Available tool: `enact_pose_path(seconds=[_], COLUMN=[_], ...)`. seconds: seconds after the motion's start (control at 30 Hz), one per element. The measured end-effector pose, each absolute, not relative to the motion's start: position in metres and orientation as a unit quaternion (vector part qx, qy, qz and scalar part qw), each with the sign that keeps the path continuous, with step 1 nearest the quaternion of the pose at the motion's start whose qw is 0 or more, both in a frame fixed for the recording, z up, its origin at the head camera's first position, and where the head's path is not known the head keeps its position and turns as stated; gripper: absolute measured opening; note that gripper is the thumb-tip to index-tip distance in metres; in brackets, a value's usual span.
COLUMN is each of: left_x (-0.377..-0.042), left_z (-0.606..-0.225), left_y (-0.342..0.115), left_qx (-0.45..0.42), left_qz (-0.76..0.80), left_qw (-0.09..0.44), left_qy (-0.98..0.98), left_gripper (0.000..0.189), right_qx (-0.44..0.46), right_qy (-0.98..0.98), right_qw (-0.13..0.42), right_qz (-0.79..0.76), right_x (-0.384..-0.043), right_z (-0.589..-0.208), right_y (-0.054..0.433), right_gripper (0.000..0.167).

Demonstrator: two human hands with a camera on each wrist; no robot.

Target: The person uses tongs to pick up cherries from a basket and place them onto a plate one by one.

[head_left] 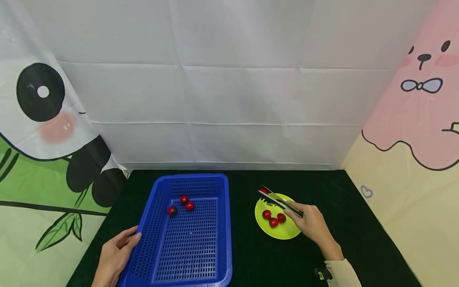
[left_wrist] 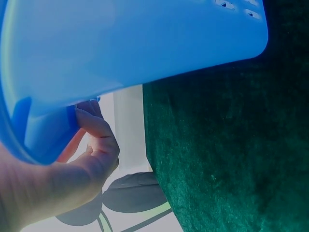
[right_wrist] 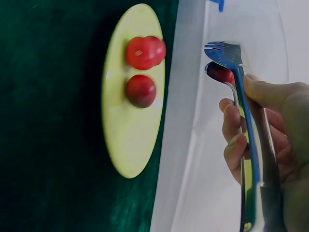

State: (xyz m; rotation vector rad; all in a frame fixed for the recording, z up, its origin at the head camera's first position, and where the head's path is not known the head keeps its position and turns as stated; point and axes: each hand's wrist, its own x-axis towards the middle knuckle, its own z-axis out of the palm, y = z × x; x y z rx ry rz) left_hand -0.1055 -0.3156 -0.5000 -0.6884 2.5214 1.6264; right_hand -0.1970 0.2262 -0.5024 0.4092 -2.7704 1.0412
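My left hand (head_left: 116, 253) grips the left rim of a blue perforated plastic basket (head_left: 229, 223), and the left wrist view shows its fingers curled at the rim. Three small red tomatoes (head_left: 189, 206) lie in the far part of the basket. Metal serving tongs (head_left: 285, 205) are held in my right hand (head_left: 312, 223), over a yellow-green plate (head_left: 265, 231). A tomato (head_left: 263, 191) sits between the tongs' tips, above the plate's far left edge. In the right wrist view the tongs (right_wrist: 260, 154) have one fork-shaped end. Three more tomatoes (head_left: 273, 222) rest on the plate.
Dark green cloth (head_left: 247, 263) covers the table, with basket and plate side by side on it. A white curtain (head_left: 233, 99) hangs behind the far edge. Printed cartoon sheets flank the table on the left (head_left: 89, 167) and right (head_left: 401, 191).
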Motion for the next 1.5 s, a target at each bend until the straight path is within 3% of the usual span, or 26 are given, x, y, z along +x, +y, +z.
enact_pose_path(seconds=[0.7, 1.5], left_x=[-0.105, -0.106], left_z=[-0.497, -0.502], left_y=[-0.315, -0.315], left_qx=[-0.223, -0.226], left_qz=[0.522, 0.517], left_qw=[0.032, 0.032], left_qy=[0.823, 0.825], left_gripper=[0.064, 0.063], right_qx=[0.1, 0.099], right_qy=[-0.937, -0.946], right_qw=[0.031, 0.028], right_qz=[0.334, 0.307], right_x=[-0.196, -0.198], right_z=[-0.522, -0.522], right_y=[0.251, 0.245], right_gripper=[0.042, 0.041])
